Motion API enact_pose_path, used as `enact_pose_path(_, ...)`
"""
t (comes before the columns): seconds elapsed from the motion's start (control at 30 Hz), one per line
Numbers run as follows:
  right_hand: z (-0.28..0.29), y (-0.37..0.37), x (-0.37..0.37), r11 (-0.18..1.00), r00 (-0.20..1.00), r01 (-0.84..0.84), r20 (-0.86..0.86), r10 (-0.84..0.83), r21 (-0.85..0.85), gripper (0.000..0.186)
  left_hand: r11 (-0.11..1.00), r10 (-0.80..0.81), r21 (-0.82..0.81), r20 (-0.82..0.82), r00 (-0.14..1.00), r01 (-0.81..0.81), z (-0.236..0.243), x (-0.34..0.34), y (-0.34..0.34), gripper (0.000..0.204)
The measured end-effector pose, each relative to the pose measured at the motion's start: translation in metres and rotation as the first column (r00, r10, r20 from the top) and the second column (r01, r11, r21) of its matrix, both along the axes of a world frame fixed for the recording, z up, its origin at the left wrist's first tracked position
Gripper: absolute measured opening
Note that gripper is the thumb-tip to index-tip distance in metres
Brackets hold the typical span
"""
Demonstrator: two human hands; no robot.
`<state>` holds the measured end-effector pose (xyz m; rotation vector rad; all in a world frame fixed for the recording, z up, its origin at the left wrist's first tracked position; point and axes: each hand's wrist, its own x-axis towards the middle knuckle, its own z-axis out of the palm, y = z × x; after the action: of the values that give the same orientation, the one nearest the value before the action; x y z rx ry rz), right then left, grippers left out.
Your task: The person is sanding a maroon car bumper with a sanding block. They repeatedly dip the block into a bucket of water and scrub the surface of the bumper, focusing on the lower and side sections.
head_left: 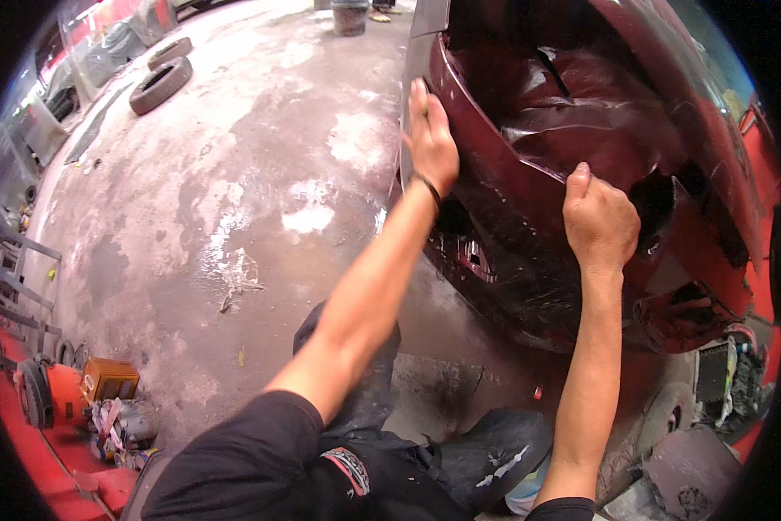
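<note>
The large, dented dark red car body panel lies in front of the person and to the right, its hollow side facing up. Its long axis runs away from the person, from a rounded near end at lower right to a far end past the top edge of the view, and its lip slants from upper left down toward the right hand. The left hand, below it a black wristband, lies along the panel's outer left side, fingers nearly straight, close together and pointing away from the person. The right hand has its fingers curled tight on the lip, their tips hidden, with the thumb upward. Well apart on the floor, two tires lie at upper left
</note>
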<state>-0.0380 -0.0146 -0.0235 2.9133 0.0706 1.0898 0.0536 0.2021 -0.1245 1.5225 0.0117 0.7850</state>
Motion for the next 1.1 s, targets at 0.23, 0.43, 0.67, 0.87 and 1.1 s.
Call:
enact_pose_path(0.23, -0.001, -0.016, -0.009, 0.987, 0.990, -0.142, -0.001, 0.143, 0.069, 0.063, 0.939, 0.113, 0.327, 0.006, 0.994, -0.109, -0.084, -0.159, -0.199, 0.085)
enact_pose_path(0.43, 0.008, -0.029, -0.009, 0.980, 0.983, -0.183, -0.004, 0.184, 0.083, 0.063, 0.984, 0.174, 0.049, -0.130, 0.976, -0.169, -0.008, -0.028, -0.080, 0.082)
enact_pose_path(0.67, 0.002, -0.027, -0.013, 0.982, 0.982, -0.179, -0.044, 0.181, 0.056, 0.061, 0.901, 0.277, 0.346, 0.010, 0.961, -0.263, -0.059, -0.114, -0.174, 0.078)
enact_pose_path(0.87, 0.002, -0.025, -0.015, 0.985, 0.985, -0.170, -0.029, 0.170, 0.022, 0.059, 0.935, 0.230, 0.269, 0.032, 0.973, -0.230, -0.027, -0.088, -0.134, 0.077)
enact_pose_path(1.1, 0.004, -0.008, -0.009, 0.996, 0.995, -0.087, -0.041, 0.088, 0.029, 0.055, 0.883, 0.167, 0.443, 0.009, 0.986, -0.154, 0.007, -0.022, -0.030, 0.075)
